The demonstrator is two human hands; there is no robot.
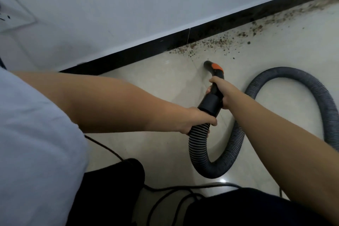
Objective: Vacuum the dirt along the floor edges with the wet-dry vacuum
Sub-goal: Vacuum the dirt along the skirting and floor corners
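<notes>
A black vacuum nozzle (212, 73) with an orange patch points at the pale tiled floor, a short way in front of the black baseboard (128, 55). My right hand (220, 90) grips the nozzle's handle just behind the orange patch. My left hand (198, 121) grips the ribbed grey hose (275, 79) where it meets the black cuff. Brown dirt crumbs (216, 44) lie scattered along the baseboard, beyond and to the right of the nozzle tip. The hose loops down, then curves away to the right.
A white wall (146, 2) rises above the baseboard, with a wall socket plate (12, 11) at the far left. Black power cables (165, 191) trail over the floor near my dark trouser legs (256, 209). More dirt thickens toward the far right corner (322, 3).
</notes>
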